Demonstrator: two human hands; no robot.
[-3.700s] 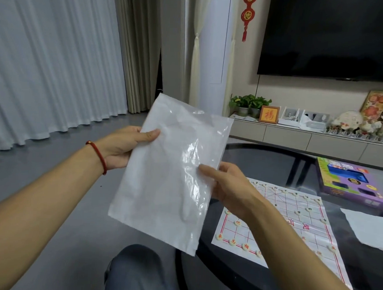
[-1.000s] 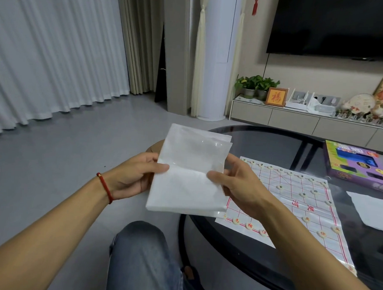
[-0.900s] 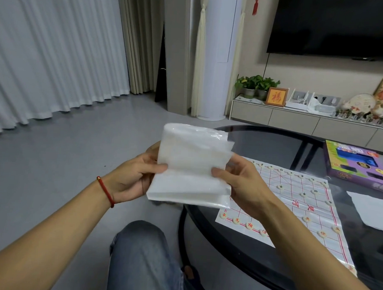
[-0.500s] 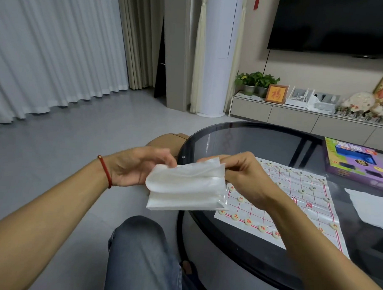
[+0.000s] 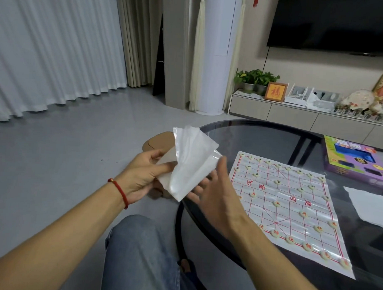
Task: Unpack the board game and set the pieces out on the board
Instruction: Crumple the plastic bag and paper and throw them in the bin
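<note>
1. Step in hand, as I judge it: tidying the packaging. The xiangqi pieces [image 5: 277, 203] already sit in rows on the paper board [image 5: 289, 193], so the setup looks done or nearly so.
2. Left hand [image 5: 144, 175]: fingers [image 5: 163, 168] clamped on a folded clear plastic bag [image 5: 192, 164], pinching its left edge; bag held in the air just off the near-left rim of the desk [image 5: 252, 134].
3. Right hand [image 5: 215, 189]: fingers [image 5: 198, 186] spread and straight, gripping nothing, palm just beside or under the bag's lower right edge; contact unclear.
4. Board lies flat on the glass desk, right of the hands. Red-marked pieces along the near edge, green-marked along the far edge.
5. Game box [image 5: 356, 163], purple, at the far right of the desk, well apart from the bag; a white sheet [image 5: 372, 205] lies near it at the right edge.
6. Next move calls for: right hand to flatten or take the bag, then stow it toward the box, without sweeping across the board and knocking pieces.
</note>
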